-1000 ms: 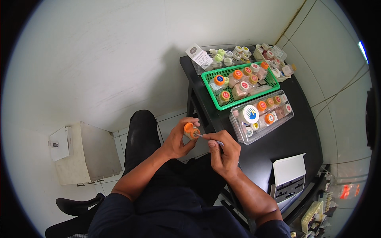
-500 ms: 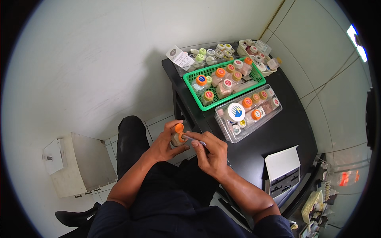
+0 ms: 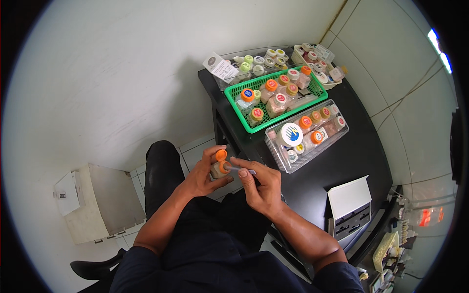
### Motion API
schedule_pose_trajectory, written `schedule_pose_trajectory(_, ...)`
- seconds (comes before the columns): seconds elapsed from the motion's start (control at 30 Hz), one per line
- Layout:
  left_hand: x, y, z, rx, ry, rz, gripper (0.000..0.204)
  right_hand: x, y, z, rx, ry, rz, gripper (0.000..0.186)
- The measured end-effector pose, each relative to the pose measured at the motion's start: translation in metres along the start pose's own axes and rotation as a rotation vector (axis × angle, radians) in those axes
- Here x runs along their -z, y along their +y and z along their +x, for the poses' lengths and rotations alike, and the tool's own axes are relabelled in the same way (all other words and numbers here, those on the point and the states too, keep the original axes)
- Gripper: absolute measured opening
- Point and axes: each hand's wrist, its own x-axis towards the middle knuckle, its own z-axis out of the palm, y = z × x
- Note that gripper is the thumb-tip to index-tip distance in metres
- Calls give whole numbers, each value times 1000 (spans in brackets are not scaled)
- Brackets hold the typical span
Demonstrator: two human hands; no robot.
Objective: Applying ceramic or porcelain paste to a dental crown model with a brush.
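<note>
My left hand [image 3: 202,172] holds a small bottle with an orange flip cap [image 3: 219,163], the cap lid tilted open above it. My right hand [image 3: 258,184] pinches a thin grey tool [image 3: 241,169] whose tip meets the bottle's mouth. Both hands hover over my lap, just left of the black table [image 3: 337,166]. My forearms come up from the lower edge, over dark clothing.
On the table stand a green basket [image 3: 254,128] of orange-capped bottles, a clear tray [image 3: 283,163] with more bottles and a round white lid, and a clear tray [image 3: 229,84] of green-capped bottles farther back. A white box [image 3: 348,196] sits near the table's right edge. A white cabinet [image 3: 90,202] stands left on the floor.
The view has shifted, so the table now sits further left and lower. My hands stay together at the bottle, with the tool tip still at its mouth.
</note>
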Motion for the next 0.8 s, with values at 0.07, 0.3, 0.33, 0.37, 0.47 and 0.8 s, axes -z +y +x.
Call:
schedule_pose_trajectory(0.07, 1, -2, -2, -19, 18, 2, 93, 0, 1, 0, 11, 0, -2, 24)
schedule_pose_trajectory(0.3, 2, -3, -1, -44, 26, 42, 91, -3, 5, -1, 51, 39, 88, 25)
schedule_pose_trajectory(0.33, 3, -4, -2, -7, 22, 64, 90, -2, 5, -1, 58, 50, 82, 25)
schedule_pose_trajectory(0.37, 5, -4, -2, 29, 20, 86, 90, -1, 4, -1, 51, 62, 97, 25)
schedule_pose_trajectory(0.47, 17, -14, -7, 178, 97, -30, 85, -2, 2, -2, 76, 84, 126, 27)
schedule_pose_trajectory(0.8, 65, 5, -5, 158, 208, -20, 57, -7, 11, -2, 64, -102, 79, 18)
